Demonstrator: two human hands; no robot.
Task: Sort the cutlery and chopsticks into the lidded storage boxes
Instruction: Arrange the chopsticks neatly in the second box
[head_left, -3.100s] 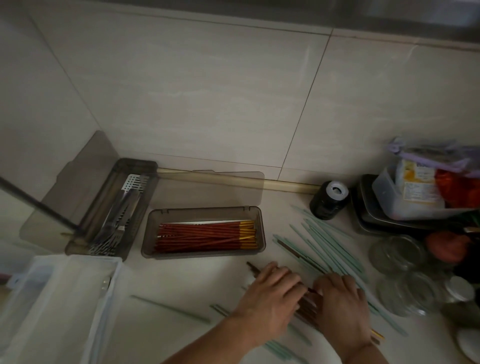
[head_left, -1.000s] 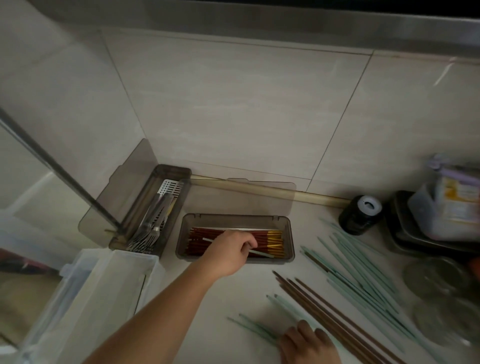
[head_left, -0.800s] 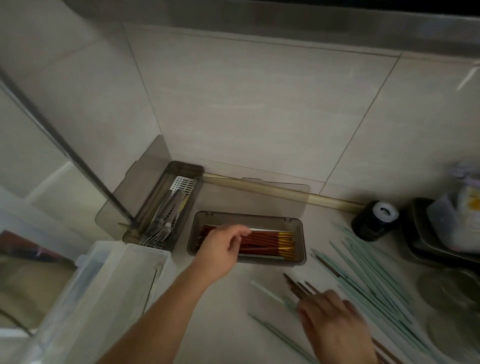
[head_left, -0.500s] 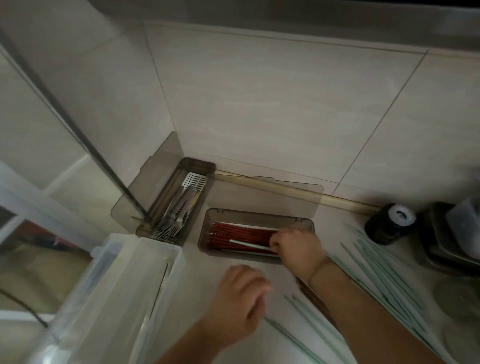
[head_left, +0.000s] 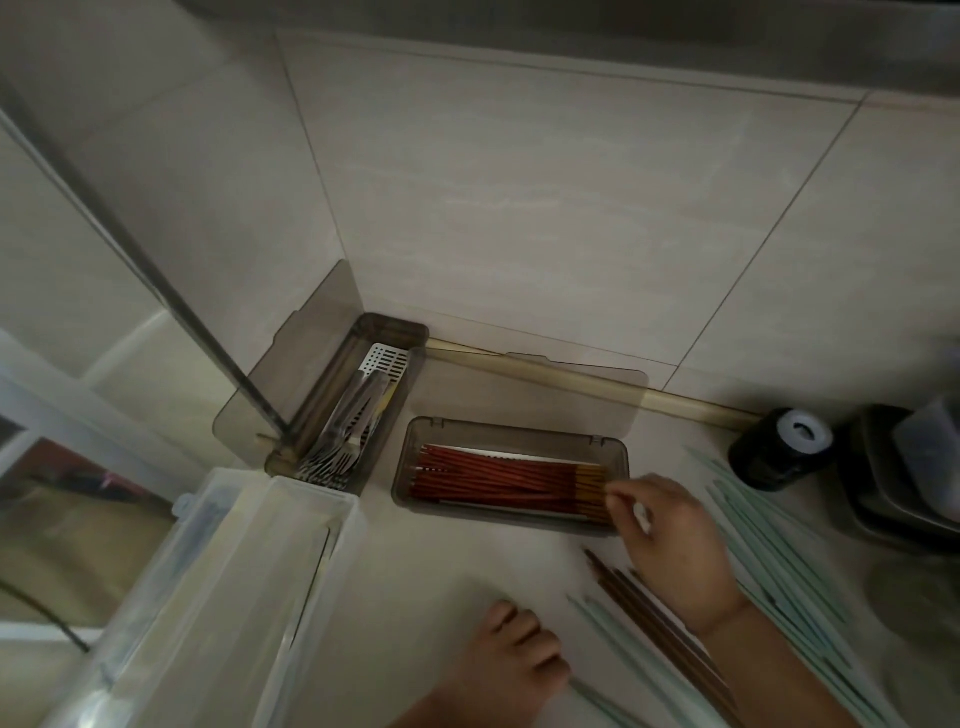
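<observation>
A smoky box (head_left: 511, 429) with its lid folded back holds red chopsticks (head_left: 493, 475) with gold ends. A pale green chopstick (head_left: 488, 503) lies along its front wall. My right hand (head_left: 672, 543) is at the box's right end, fingertips pinched at that chopstick's end by the gold tips. My left hand (head_left: 501, 662) rests on the counter below, fingers curled. A second smoky box (head_left: 396, 326) in the corner holds forks (head_left: 337, 447). Dark brown chopsticks (head_left: 652, 616) run under my right wrist. Several pale green chopsticks (head_left: 769, 545) lie loose to the right.
A clear plastic box (head_left: 234, 597) stands at the lower left, touching the cutlery box. A wooden rod (head_left: 571, 382) lies along the wall. A black jar (head_left: 779, 447), dark trays (head_left: 883, 483) and glassware (head_left: 914, 587) crowd the right edge. A metal bar (head_left: 130, 249) slants down to the corner.
My left hand left the red-chopstick box and came down to the counter. My right hand brought a pale green chopstick into that box and has slid to its right end. The view shifted left.
</observation>
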